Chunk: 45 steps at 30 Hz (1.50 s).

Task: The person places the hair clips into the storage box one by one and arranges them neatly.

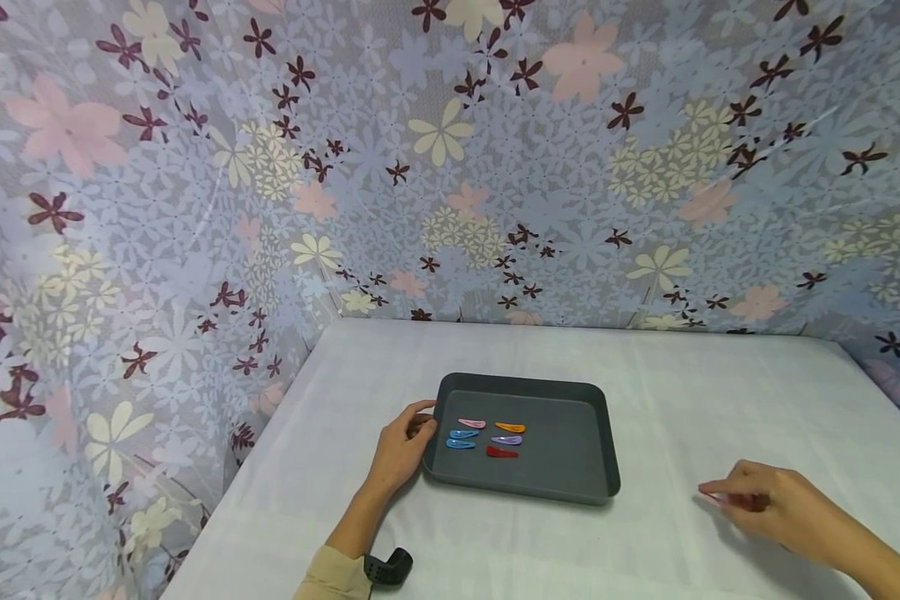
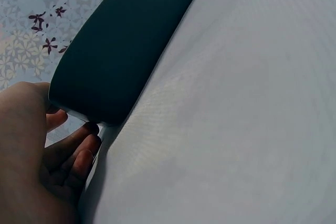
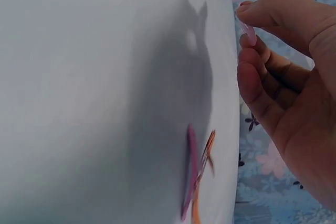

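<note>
A dark grey tray (image 1: 528,492) lies on the white cloth, holding several snap hair clips: pink (image 1: 472,423), orange (image 1: 510,427), purple (image 1: 507,440), red (image 1: 502,452) and two blue, one of them the lower blue clip (image 1: 461,444). At the tray's left rim my left hand (image 1: 402,446) holds on with bent fingers; the left wrist view shows fingertips (image 2: 90,128) against its lower edge. Right of the tray, my right hand (image 1: 768,504) is over the cloth. Between its thumb and fingertips it pinches a pale pink hair clip (image 3: 249,33).
In the right wrist view, a slim magenta piece (image 3: 190,174) and an orange piece (image 3: 197,198) lie side by side on the white cloth (image 3: 79,77). Flower-patterned fabric (image 1: 390,208) hangs behind the table and along its left side. A black band (image 1: 388,568) circles the left wrist.
</note>
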Available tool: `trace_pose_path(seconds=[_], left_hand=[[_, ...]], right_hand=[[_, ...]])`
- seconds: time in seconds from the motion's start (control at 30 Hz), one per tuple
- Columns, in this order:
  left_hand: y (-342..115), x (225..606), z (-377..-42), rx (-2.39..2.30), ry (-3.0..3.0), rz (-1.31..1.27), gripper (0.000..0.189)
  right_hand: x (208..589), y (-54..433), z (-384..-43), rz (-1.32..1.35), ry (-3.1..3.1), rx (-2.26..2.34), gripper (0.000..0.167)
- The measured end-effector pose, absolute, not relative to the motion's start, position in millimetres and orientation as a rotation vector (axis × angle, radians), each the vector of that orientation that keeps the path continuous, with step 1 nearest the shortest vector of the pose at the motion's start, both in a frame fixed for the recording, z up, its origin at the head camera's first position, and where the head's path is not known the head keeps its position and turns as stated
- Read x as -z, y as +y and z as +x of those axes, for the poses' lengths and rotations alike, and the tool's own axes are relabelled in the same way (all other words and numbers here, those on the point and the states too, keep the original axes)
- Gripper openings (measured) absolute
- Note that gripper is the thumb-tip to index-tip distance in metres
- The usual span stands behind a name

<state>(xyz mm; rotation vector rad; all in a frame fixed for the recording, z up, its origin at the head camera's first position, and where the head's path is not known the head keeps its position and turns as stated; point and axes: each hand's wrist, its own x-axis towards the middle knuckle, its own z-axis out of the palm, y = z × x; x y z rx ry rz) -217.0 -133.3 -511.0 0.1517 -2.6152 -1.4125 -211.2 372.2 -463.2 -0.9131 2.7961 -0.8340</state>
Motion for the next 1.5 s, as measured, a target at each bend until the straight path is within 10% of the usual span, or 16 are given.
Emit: trace_pose_path(seconds=[1.5], left_hand=[[-134,510,-216,1.398,-2.608,0.127,0.033]], right_hand=[[420,278,-247,-1.107,2.656,0.821,0.023]])
